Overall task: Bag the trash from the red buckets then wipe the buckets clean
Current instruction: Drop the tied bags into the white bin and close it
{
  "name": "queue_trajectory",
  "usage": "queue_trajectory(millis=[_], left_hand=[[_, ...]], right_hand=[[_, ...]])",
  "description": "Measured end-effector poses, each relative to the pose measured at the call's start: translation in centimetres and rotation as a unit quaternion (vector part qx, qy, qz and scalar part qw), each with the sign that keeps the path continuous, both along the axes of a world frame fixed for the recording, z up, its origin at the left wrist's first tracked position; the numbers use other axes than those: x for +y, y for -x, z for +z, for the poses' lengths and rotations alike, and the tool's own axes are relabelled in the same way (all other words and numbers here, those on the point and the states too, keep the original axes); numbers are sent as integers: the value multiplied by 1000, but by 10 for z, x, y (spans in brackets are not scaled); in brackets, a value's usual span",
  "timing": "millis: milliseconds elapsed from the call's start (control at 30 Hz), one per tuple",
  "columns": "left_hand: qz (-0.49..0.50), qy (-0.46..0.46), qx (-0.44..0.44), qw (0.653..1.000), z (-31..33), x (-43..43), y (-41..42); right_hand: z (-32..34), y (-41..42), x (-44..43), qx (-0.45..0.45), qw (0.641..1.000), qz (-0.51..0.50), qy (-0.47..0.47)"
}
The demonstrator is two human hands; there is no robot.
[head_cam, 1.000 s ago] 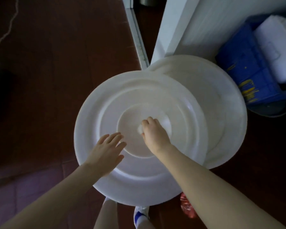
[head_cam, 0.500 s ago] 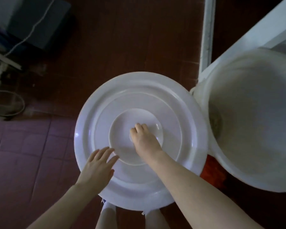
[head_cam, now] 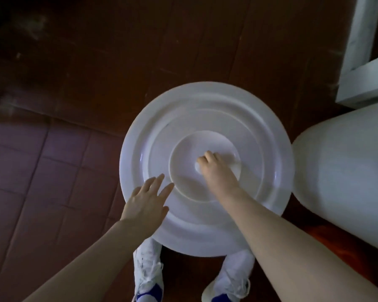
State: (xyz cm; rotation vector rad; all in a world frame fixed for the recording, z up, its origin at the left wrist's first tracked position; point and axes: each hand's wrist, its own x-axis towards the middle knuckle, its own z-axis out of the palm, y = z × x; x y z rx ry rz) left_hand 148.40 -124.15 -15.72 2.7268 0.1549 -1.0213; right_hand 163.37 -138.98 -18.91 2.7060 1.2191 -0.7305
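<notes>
At lid (head_cam: 205,118) centre, right hand (head_cam: 216,171) fingers (head_cam: 208,154) curled round knob (head_cam: 237,168); left hand (head_cam: 145,203) flat

I count one round white lid (head_cam: 205,118). Two hands of mine are on it: one left hand (head_cam: 145,202) and one right hand (head_cam: 216,171). To my right stands one large white tub (head_cam: 347,171), and below its edge shows one patch of red (head_cam: 327,238); what it belongs to I cannot tell. Below the lid there are two white sneakers with blue patches, a left sneaker (head_cam: 147,277) and a right sneaker (head_cam: 229,284). One white door frame (head_cam: 358,62) is at the far right.
</notes>
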Motion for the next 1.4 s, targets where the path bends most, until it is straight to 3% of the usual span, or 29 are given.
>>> queue_trajectory(millis=[133, 267, 433, 667, 933, 1133, 1400], left_hand=[[-22, -12, 31, 999, -68, -6, -14], [-6, 8, 41, 999, -82, -11, -18], [-49, 28, 26, 998, -23, -29, -16], [-128, 86, -36, 987, 111, -85, -22], [-311, 70, -57, 946, 222, -211, -30], [-335, 83, -55, 937, 256, -321, -8], [-321, 81, -6, 944, 263, -445, 19]], right_hand=[[-68, 0, -1, 28, 999, -33, -11], [-78, 5, -11, 77, 992, -97, -20], [-14, 26, -50, 114, 986, -121, -20], [132, 77, -146, 97, 962, -251, -41], [251, 153, -278, 60, 885, -453, -91], [288, 222, -391, 44, 813, -572, -96], [303, 309, -518, 66, 720, -691, -22]])
